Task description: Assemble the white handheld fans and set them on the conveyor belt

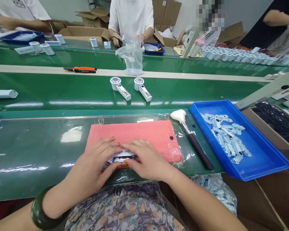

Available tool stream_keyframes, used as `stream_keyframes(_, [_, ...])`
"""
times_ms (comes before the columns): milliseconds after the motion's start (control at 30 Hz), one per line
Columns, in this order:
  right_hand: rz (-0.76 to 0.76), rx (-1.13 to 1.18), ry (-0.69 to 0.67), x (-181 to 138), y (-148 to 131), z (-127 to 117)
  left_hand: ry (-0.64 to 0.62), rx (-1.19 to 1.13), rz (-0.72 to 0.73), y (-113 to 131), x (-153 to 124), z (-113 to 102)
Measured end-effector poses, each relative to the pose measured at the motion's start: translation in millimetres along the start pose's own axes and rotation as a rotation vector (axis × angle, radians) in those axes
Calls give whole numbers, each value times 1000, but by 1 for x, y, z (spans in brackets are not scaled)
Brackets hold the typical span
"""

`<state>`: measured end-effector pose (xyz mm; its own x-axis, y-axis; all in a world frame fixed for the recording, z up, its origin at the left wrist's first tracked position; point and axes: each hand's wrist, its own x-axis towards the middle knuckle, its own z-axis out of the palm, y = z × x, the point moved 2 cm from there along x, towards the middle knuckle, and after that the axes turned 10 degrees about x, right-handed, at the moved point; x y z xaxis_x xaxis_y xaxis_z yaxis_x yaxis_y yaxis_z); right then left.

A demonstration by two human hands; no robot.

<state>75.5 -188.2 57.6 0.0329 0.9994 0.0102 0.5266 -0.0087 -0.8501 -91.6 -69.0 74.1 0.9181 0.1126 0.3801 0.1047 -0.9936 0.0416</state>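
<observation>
Head view: the left hand (96, 163) and the right hand (146, 158) meet over a small flat packet (122, 157) at the near edge of the pink mat (144, 133) on the green desk (38, 150), fingers pressed together on it from both sides (its label is mostly covered). A black-handled brush (195, 142) lies just right of the mat, beside a blue tray (260, 150) of small white parts.

I see my hands (125, 162) meeting over a small flat item (124, 158), perhaps a label, on the mat (144, 133) at the desk's (38, 154) near edge. Right of the mat lies a brush (195, 141), then a tray (255, 160) of small parts (225, 136). Behind, on the conveyor belt (62, 89), two devices (131, 88) lie side by side.
</observation>
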Motion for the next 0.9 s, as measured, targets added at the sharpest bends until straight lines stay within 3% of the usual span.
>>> stream_keyframes(267, [-49, -179, 78, 2, 7, 20, 10, 21, -52, 8, -1, 8])
stream_keyframes(567, [-130, -153, 43, 4, 8, 9, -131, -60, -63, 0, 6, 2])
stream_keyframes(767, [-156, -266, 42, 4, 11, 13, -101, -39, -61, 1, 7, 3])
stream_keyframes(900, [-154, -207, 62, 6, 14, 18, -118, -33, -49, 5, 9, 2])
